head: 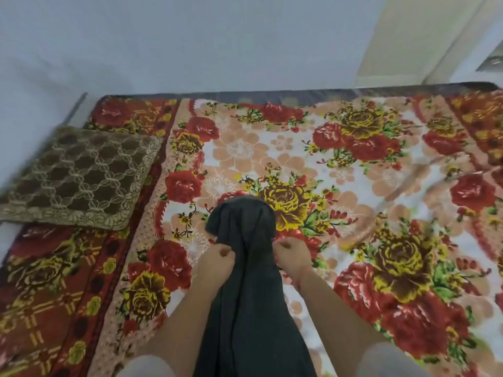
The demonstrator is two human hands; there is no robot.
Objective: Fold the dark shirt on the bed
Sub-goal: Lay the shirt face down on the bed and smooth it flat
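The person is holding the dark shirt [245, 281] up over the bed [353, 164], bunched into a long hanging drape between both arms. The left hand [217, 261] is gripping its left edge with curled fingers, and the right hand [290, 255] seems to be pinching the right edge (the blur is making that less sure). A brown lace-patterned pillow [79, 178] is lying at the bed's left side.

The left sleeve [148, 365] and right sleeve [386, 360] are short, plain and whitish; the forearms [334, 308] are bare.
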